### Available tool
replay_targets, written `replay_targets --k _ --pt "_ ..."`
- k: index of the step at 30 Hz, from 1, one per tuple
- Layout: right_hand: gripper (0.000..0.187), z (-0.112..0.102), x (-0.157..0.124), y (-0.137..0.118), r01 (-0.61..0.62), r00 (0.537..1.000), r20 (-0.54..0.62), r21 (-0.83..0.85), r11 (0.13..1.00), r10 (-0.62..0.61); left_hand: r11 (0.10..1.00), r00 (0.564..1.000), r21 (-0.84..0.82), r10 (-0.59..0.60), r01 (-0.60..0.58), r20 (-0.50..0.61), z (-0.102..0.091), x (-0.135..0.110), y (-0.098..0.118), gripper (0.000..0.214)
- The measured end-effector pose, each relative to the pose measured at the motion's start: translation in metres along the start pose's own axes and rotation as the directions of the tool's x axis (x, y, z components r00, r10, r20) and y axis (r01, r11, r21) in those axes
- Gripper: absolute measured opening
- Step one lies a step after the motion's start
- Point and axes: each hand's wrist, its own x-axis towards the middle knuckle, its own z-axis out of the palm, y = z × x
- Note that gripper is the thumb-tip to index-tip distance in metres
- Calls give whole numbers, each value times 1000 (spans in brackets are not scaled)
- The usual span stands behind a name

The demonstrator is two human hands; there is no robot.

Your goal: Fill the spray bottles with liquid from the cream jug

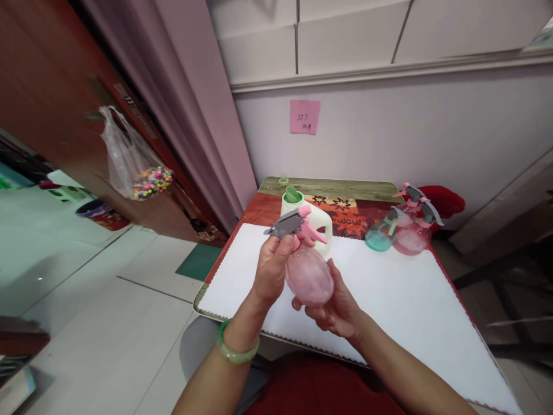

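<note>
A person holds a pink spray bottle in both hands above a table.

The left hand is wrapped around the bottle's neck, just under its grey and pink spray head, while the right hand cups the rounded bottom, so both are closed on the one bottle, which tilts with its head toward the upper left over the near part of a white sheet; the contents are probably a clear or pale liquid, though the blur and the pink tint make this hard to judge. Just behind the bottle stands a cream jug with a green top, and well to the right a teal spray bottle stands beside more pink spray bottles.
</note>
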Motion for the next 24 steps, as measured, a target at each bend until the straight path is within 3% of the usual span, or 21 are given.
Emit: replay_targets --k 1,2,3,4,5,6,7,10,12,16,18,21,24 --pt "91 3 0 2 125 990 -65 -57 991 -128 1000 999 -3 5 -5 -34 1 2 0 36" --pt "83 6 0 6 280 945 -130 -152 948 -300 1000 998 -17 5 -6 -60 2 4 -1 35" --pt "82 10 1 9 437 854 -175 -269 858 -490 999 997 -40 3 -6 -77 3 6 -1 34" --pt "90 13 2 13 563 730 -190 -378 735 -656 998 996 -67 0 -6 -85 4 8 -1 34" --pt "101 15 3 16 641 610 -193 -449 623 -768 996 996 -94 -2 -6 -85 5 9 0 34" --pt "107 17 4 18 676 543 -208 -467 570 -814 993 996 -115 -3 -7 -84 7 10 0 35" --pt "106 19 5 20 677 549 -244 -431 596 -800 992 997 -129 0 -10 -79 9 10 1 35" --pt "80 22 3 19 494 796 -329 -129 860 -507 995 999 -101 15 -20 -51 16 11 2 36" --pt "75 23 -1 15 390 881 -297 12 921 -369 997 997 -51 48 -51 -62 19 12 2 37" --pt "69 18 -5 8 371 895 -274 24 928 -351 979 969 -18 196 -201 -148 12 24 10 36" --pt "64 9 -7 6 360 884 -316 -11 933 -345 975 965 -52 204 -215 -167 1 32 21 36" --pt "59 -10 -13 3 371 836 -423 -34 928 -349 967 951 -58 232 -249 -206 -22 41 49 38" --pt "61 -28 -24 0 403 773 -514 -57 913 -373 927 887 98 374 -361 -270 -54 47 73 39"
